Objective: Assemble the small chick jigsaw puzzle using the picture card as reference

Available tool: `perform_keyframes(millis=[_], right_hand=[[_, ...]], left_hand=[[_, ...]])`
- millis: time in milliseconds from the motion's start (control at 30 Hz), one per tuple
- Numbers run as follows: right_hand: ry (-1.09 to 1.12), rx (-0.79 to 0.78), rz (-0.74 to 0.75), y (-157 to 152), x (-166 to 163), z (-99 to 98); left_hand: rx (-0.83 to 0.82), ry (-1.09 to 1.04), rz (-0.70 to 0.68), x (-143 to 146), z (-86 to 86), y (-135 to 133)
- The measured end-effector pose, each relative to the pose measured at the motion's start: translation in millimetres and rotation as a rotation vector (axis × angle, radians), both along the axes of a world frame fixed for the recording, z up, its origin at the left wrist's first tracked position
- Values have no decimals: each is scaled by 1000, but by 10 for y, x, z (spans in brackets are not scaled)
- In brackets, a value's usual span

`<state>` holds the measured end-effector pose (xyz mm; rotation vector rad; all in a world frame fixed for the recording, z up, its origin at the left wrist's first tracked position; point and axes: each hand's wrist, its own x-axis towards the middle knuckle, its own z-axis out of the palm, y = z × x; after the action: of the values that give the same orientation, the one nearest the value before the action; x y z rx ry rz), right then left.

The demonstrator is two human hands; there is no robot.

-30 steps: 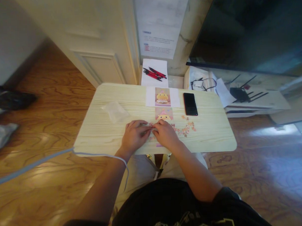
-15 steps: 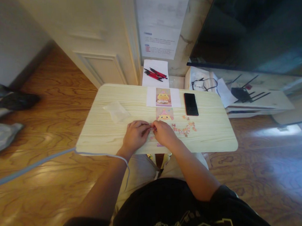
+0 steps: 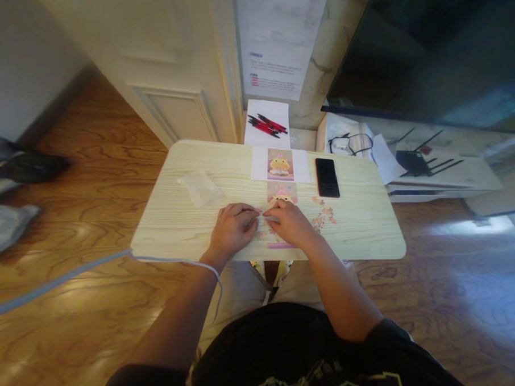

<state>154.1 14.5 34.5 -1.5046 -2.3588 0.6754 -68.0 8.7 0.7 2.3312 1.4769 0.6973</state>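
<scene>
My left hand (image 3: 233,228) rests on the small wooden table, its thumb and fingers pinched around a tiny pinkish puzzle piece (image 3: 259,210) that barely shows. Just right of it, my right hand (image 3: 290,221) reaches in, with index finger and thumb apart near the left fingertips. Nothing is visible between them. Above the right hand, a partly assembled jigsaw puzzle (image 3: 282,191) shows a yellow cartoon figure; my hand covers its lower portion. A purple strip of puzzle (image 3: 282,245) lies near the front edge. Loose puzzle pieces (image 3: 324,217) are scattered right of my right hand.
A printed picture (image 3: 281,164) of the yellow figure lies behind the puzzle. A black phone (image 3: 327,177) is to its right and a translucent plastic bag (image 3: 201,188) to its left. Red pens (image 3: 266,126) sit beyond the table. A grey cable (image 3: 69,279) runs to my left wrist.
My right hand has drawn slightly away to the right from my left fingertips, its finger and thumb now parted. The left hand stays nearly in place. The view has shifted slightly.
</scene>
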Motion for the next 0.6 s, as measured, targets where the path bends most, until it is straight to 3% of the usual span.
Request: perform_keyframes(millis=[233, 367, 500, 600], right_hand=[[-42, 40, 17, -13, -91, 17], [96, -32, -9, 2, -27, 27], [329, -126, -189, 59, 271, -34], [369, -149, -330, 141, 561, -105]], left_hand=[[13, 1, -7, 2, -6, -9], [16, -10, 10, 16, 0, -17], [23, -31, -3, 101, 34, 12], [22, -18, -45, 254, 77, 73]])
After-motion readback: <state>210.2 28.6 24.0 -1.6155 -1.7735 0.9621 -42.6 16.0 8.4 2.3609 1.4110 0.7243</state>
